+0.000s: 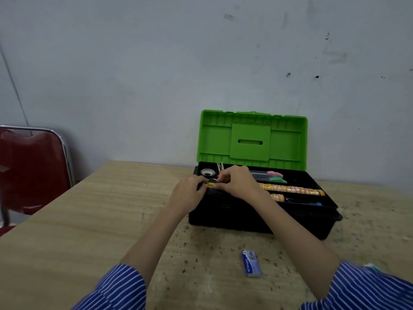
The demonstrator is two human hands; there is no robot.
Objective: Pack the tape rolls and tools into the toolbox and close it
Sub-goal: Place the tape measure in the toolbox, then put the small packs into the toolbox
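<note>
Toolbox [257, 220] tray holds tape rolls [290, 189]; both hands' fingers [204, 179] pinch a yellow roll [210, 184].

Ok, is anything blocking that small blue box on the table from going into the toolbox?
Nothing visible: the lid is up and bare table lies between the blue box and the toolbox. Both hands are busy at the tray's left end.

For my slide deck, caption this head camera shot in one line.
Both hands pinch a yellow tape roll at the open green-lidded toolbox.
</note>
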